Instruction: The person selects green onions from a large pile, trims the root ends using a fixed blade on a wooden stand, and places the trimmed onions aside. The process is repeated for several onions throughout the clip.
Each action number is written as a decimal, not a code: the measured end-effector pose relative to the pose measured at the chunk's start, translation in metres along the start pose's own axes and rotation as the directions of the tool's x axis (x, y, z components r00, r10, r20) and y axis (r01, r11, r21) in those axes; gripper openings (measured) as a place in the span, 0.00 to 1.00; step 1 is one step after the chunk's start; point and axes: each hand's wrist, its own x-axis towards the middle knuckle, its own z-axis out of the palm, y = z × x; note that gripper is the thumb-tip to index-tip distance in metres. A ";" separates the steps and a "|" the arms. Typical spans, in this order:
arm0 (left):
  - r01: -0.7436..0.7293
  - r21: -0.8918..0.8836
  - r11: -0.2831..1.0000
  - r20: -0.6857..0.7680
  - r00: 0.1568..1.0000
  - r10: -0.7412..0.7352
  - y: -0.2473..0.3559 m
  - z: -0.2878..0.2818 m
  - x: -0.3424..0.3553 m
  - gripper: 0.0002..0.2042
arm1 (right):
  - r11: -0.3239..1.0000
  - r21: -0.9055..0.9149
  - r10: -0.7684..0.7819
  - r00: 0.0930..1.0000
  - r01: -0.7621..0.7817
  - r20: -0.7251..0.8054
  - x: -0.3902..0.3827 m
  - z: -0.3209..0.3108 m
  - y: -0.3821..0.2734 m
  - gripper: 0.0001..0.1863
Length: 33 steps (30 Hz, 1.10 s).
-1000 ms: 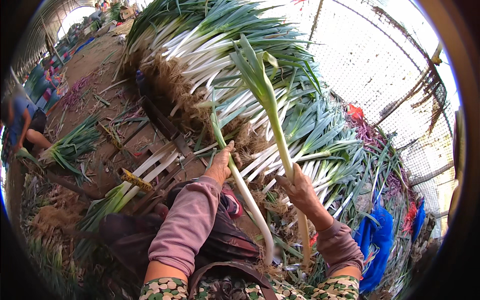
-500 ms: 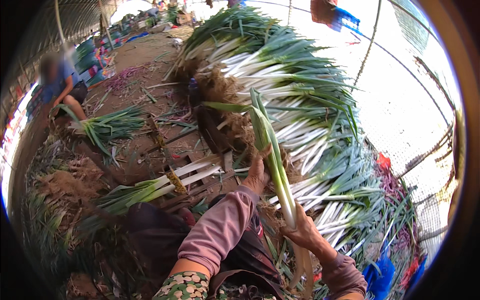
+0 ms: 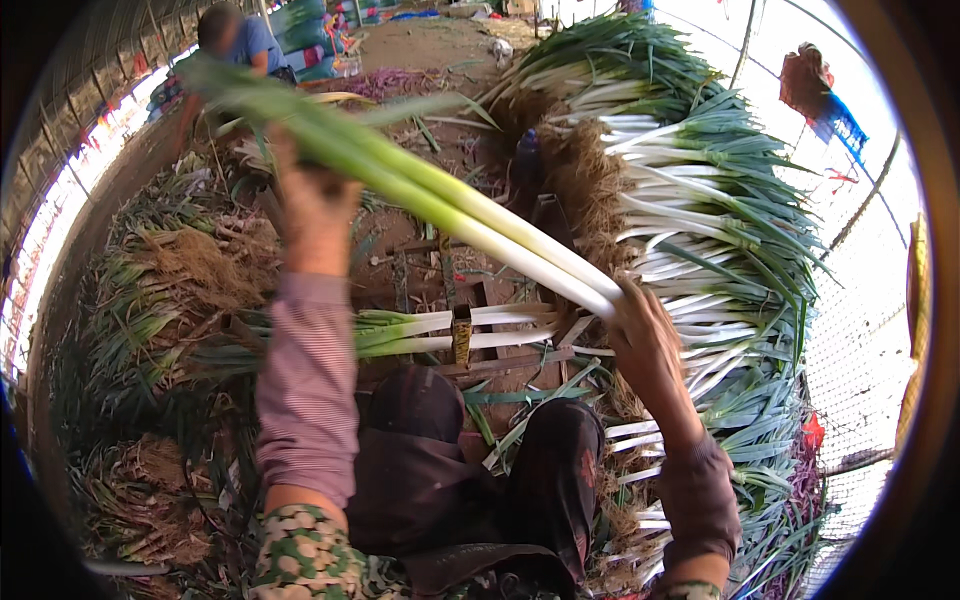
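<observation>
Two long leeks [image 3: 500, 235] lie diagonally between my hands, raised across the middle of the view. My left hand [image 3: 315, 190], blurred, is closed round their green upper part, with the leaves pointing up and left. My right hand [image 3: 645, 335] grips their white lower ends, whose tips are hidden by the fingers. Below the raised leeks, more leeks [image 3: 415, 343] lie horizontally across a low rack [image 3: 461, 340] with short yellow-marked uprights, just beyond my knees. A big pile of leeks [image 3: 720, 190] with brown roots facing inward runs along my right.
A co-worker [image 3: 250, 50] in a blue top sits at the upper left, near stacked bundles [image 3: 310, 35]. Heaps of roots and leafy trimmings [image 3: 200, 270] lie to my left. A dark bottle [image 3: 528, 155] stands beside the pile. Mesh sheeting [image 3: 850, 380] and poles edge the right side.
My view has turned rightward, shifting the pile and rack in frame. Both leeks have swung from steep to diagonal, their tops going left, as my left hand rose and moved left.
</observation>
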 end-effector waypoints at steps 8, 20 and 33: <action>-0.129 0.364 0.922 -0.475 0.826 0.303 0.106 -0.216 -0.028 0.44 | 0.977 0.007 -0.210 0.967 0.212 0.141 0.116 0.215 -0.001 0.29; 0.250 0.945 -0.212 -0.251 0.968 0.023 -0.015 -0.213 -0.091 0.16 | 0.846 0.462 0.047 0.899 -0.268 0.436 0.059 0.374 0.126 0.31; -0.249 0.642 -0.725 -0.258 0.821 -0.510 -0.086 -0.277 -0.111 0.28 | 0.994 0.081 0.017 0.861 -0.067 0.509 0.054 0.334 0.090 0.22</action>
